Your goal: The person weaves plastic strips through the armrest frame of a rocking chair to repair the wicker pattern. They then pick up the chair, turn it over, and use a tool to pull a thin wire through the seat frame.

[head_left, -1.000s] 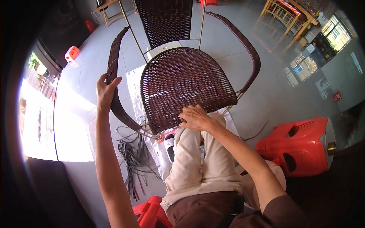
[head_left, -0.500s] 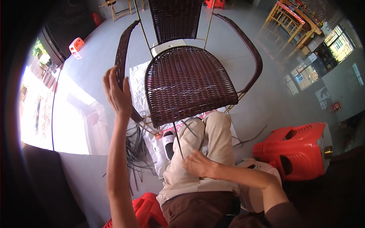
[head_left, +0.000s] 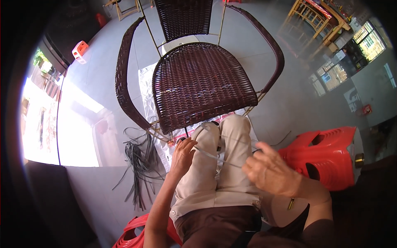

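Observation:
A dark brown woven armchair [head_left: 204, 80] faces me, its seat's front edge just above my knees. A thin dark strip [head_left: 186, 131] hangs from that edge down to my left hand [head_left: 182, 157]. The fingers of this hand are bent together at the strip, below the seat's front left corner. A length of grey strip [head_left: 219, 158] runs from beside the left fingertips across my thighs to my right hand [head_left: 271, 170]. My right hand is raised over my right thigh, closed on the strip's end and smeared by motion.
A bundle of loose dark strips [head_left: 140, 161] lies on the floor at left, beside a silvery sheet [head_left: 145, 82] under the chair. A red plastic stool [head_left: 331, 142] lies at right, another red one [head_left: 134, 231] near my left elbow. Wooden furniture [head_left: 316, 18] stands far right.
My left hand has come down from beside the chair's left armrest to the strip below the seat. My right hand has moved right and up from my lap, drawing the strip across my thighs.

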